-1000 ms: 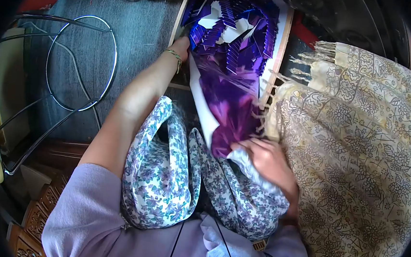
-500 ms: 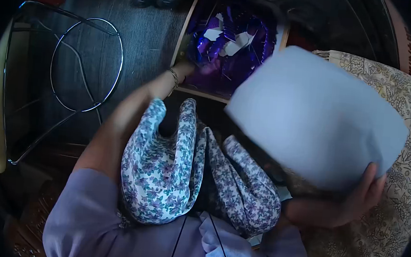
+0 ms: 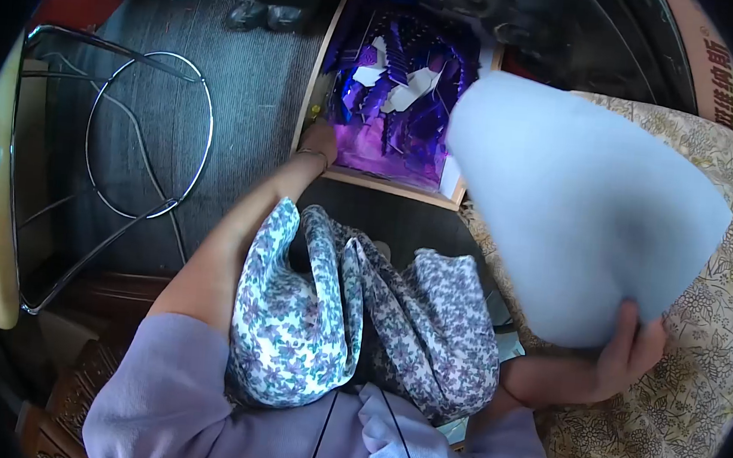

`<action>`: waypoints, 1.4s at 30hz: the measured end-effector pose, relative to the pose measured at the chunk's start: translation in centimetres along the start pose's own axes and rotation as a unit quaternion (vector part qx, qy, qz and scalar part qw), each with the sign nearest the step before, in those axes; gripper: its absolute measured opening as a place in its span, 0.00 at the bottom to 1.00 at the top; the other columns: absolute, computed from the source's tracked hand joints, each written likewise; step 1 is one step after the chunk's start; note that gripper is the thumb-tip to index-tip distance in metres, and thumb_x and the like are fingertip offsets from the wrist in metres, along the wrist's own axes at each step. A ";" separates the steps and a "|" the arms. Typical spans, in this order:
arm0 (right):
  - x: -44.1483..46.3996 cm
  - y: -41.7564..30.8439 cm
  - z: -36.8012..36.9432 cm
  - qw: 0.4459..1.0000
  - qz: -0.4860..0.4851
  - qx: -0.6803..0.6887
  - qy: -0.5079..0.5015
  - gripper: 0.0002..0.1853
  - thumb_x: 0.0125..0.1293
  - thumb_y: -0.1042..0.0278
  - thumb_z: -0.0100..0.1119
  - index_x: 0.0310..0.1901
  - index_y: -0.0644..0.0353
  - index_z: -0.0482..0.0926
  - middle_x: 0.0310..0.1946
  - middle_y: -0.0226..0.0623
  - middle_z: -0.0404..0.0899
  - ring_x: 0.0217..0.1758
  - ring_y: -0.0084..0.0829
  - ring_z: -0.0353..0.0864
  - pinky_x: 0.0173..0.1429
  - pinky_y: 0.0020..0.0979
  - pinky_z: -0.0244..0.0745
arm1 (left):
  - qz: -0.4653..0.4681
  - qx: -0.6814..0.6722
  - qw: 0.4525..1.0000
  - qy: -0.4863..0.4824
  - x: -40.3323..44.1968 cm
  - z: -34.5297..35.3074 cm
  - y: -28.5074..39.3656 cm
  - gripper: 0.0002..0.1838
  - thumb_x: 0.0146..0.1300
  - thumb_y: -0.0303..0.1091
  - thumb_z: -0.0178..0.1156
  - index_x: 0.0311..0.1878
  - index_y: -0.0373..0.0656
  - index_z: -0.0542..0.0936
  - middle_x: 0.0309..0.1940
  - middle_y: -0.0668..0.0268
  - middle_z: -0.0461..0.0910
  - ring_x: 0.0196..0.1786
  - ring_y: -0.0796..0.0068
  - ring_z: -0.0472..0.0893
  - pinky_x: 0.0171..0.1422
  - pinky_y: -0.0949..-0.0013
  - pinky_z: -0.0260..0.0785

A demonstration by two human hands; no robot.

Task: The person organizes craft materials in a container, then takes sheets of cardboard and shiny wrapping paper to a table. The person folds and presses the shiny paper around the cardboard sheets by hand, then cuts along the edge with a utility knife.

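Observation:
A large white sheet [image 3: 584,194], slightly curved, hangs in front of me on the right. My right hand [image 3: 632,349] is closed on its lower edge, with fingers showing on its near face. Left of it lies a shallow box with a wooden frame [image 3: 387,186]. Inside are purple, shiny layered pieces [image 3: 373,143] and white angular pieces [image 3: 413,92]. My left hand [image 3: 323,139] is closed at the box's left rim, its fingertips partly hidden. The sheet hangs over or in front of the box's right side.
A chair with chrome legs and a round ring [image 3: 211,131] stands at the left on the grey floor [image 3: 249,73]. Patterned beige cloth [image 3: 662,407] spreads along the right. Floral fabric [image 3: 289,343] covers my knees. A carton with red lettering [image 3: 714,58] stands at the upper right.
My left hand has drawn back from inside the box to its left rim. The white sheet has tilted and shifted slightly right, with my right hand lower and further left.

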State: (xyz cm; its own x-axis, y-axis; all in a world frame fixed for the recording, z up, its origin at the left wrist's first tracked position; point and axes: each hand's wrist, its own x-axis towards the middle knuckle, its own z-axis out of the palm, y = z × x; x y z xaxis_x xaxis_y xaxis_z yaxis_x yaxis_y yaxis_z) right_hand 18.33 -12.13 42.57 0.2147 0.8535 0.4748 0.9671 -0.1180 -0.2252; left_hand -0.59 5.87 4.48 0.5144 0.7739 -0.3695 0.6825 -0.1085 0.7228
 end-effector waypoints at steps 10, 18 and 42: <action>-0.6 -0.6 6.7 0.944 -0.018 0.308 -0.117 0.07 0.48 0.72 0.55 0.24 0.67 0.77 0.18 0.37 0.72 0.13 0.25 0.57 0.19 0.24 0.53 | 0.300 -0.299 0.850 -0.312 -9.8 -17.9 7.4 0.25 0.41 0.33 0.71 0.43 0.34 0.76 0.34 0.58 0.79 0.34 0.69 0.78 0.40 0.70 0.69; -12.2 5.1 27.5 0.734 0.365 0.494 -0.289 0.23 0.65 0.53 0.43 0.50 0.66 0.73 0.42 0.40 0.78 0.44 0.32 0.77 0.53 0.31 0.70 | 0.198 -0.077 0.975 -0.059 -21.1 -24.1 7.3 0.05 0.47 0.23 0.62 0.29 0.33 0.79 0.16 0.65 0.76 0.15 0.73 0.69 0.23 0.74 0.61; 5.0 2.3 33.4 0.764 0.404 0.401 -0.302 0.28 0.58 0.43 0.48 0.45 0.63 0.75 0.40 0.46 0.77 0.42 0.41 0.77 0.51 0.39 0.67 | 0.108 -0.072 0.992 -0.006 -24.8 -34.0 21.0 0.07 0.42 0.20 0.66 0.28 0.36 0.80 0.19 0.65 0.78 0.17 0.69 0.72 0.24 0.74 0.64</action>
State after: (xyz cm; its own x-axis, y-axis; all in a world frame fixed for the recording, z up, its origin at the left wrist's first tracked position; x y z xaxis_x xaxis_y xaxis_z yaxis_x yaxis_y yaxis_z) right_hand 17.05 8.83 15.98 0.3619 0.7735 -0.5204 0.1043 -0.5883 -0.8019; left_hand -16.69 5.58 48.69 0.6473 0.7345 -0.2038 0.4747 -0.1793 0.8617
